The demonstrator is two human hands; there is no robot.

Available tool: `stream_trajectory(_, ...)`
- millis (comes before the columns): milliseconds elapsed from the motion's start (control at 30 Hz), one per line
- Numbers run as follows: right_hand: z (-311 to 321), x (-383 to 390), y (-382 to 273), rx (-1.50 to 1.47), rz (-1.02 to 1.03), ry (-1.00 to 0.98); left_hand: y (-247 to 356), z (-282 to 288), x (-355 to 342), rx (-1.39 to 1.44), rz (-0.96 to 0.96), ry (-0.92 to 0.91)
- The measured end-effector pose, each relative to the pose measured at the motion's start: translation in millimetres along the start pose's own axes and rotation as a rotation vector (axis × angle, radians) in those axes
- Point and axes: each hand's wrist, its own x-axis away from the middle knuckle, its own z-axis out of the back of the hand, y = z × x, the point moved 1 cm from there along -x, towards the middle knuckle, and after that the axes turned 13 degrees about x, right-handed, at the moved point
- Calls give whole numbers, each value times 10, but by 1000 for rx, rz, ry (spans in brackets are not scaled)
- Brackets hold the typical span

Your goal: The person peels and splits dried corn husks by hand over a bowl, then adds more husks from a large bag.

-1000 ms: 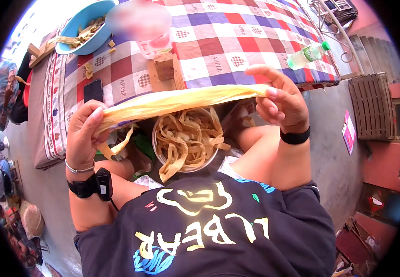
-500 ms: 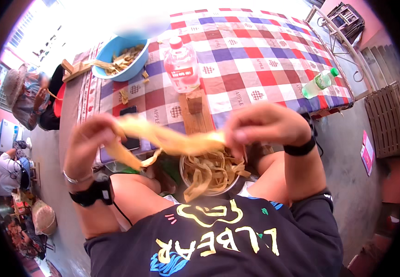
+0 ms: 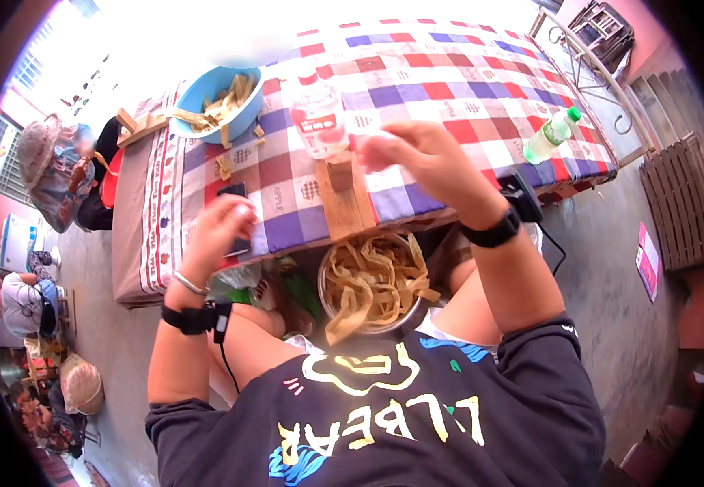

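My left hand (image 3: pixel 223 221) is raised at the table's front edge beside a dark phone (image 3: pixel 237 242), fingers curled closed, with nothing visible in them. My right hand (image 3: pixel 411 163) is higher, beside an upright pink-labelled clear bottle (image 3: pixel 317 114) and wooden block (image 3: pixel 340 174) on a plank; its fingers are curled and blurred, whatever they hold unclear. A metal bowl of pale yellowish-brown strips (image 3: pixel 368 280) sits below between my legs. A blue basin (image 3: pixel 234 122) holding more strips is at the back left of the checked cloth (image 3: pixel 465 105).
A green-capped bottle (image 3: pixel 551 136) stands at the table's right. A person in a hat (image 3: pixel 55 183) is at far left, another person in white (image 3: pixel 19 304) below. A metal rail (image 3: pixel 603 89), wooden slatted piece (image 3: pixel 671 207) and pink flat item (image 3: pixel 646 260) are at right.
The yellow strip stretched between my hands is no longer held there. My left hand has moved right; my right hand has moved up and left toward the bottle and block.
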Motion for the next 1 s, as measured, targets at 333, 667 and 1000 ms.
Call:
stream_trajectory(333, 315, 252, 703, -134, -226, 364, -1403, -1061, 200, -742, -34, -592)
stream_trajectory(667, 308, 293, 493, 351, 38, 205, -950, -1147, -76, -467, 209, -656)
stream_trajectory(1000, -289, 747, 302, -44, -66, -240, -36, -1092, 55, -122, 47, -225)
